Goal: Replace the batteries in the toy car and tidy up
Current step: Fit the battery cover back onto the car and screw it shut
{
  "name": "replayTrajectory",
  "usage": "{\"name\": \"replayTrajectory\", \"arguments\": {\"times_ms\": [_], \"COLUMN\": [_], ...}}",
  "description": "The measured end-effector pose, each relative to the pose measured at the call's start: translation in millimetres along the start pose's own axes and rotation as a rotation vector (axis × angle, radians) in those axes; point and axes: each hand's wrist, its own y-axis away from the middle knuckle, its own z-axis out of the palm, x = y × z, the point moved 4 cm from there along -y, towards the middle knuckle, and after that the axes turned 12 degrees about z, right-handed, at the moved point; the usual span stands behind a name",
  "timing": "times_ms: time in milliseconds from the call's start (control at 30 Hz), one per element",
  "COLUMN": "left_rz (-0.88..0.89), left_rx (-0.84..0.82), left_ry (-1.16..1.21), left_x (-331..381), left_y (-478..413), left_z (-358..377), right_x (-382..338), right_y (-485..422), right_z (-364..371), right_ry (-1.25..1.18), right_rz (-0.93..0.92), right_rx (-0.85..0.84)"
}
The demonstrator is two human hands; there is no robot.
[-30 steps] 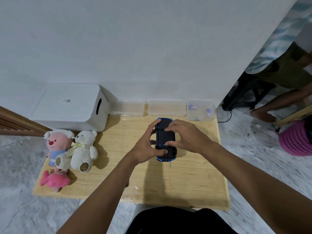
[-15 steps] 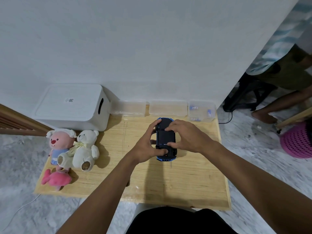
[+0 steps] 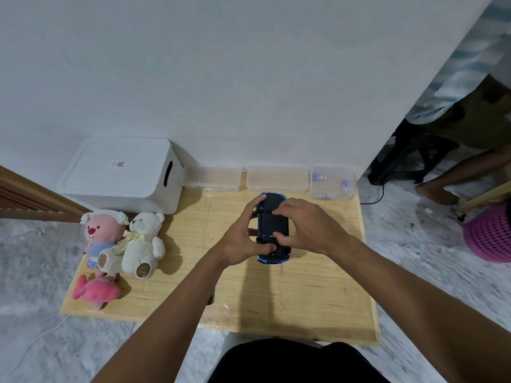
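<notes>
Both hands hold the blue plastic toy car [image 3: 272,225], lying belly-up at mid-frame on the pale wooden bench [image 3: 304,294]: my left hand [image 3: 240,241] grips its side, my right hand [image 3: 307,228] pinches across the black underside. I judge I'm working the battery cover; next it needs a careful thumb push. The sticker [image 3: 118,163] on the white lidded box [image 3: 132,189], left of frame, is unreadable.

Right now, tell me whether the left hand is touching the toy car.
Touching. The head view shows the left hand gripping the toy car: its thumb lies on the black underside and its fingers curl round the car's left side.
</notes>
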Motion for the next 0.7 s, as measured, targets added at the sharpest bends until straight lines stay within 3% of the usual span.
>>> {"name": "replayTrajectory", "arguments": {"times_ms": [400, 700], "left_rz": [0.01, -0.005], "left_rx": [0.014, 0.011], "left_ry": [0.028, 0.01], "left_x": [-2.3, -4.4], "left_y": [-0.5, -0.5], "left_z": [1.2, -1.4], "right_x": [1.6, 11.5], "right_y": [-3.3, -12.1], "right_z": [-4.5, -8.8], "right_ry": [-0.284, -0.452], "right_rz": [0.163, 0.336], "right_rx": [-0.072, -0.228]}}
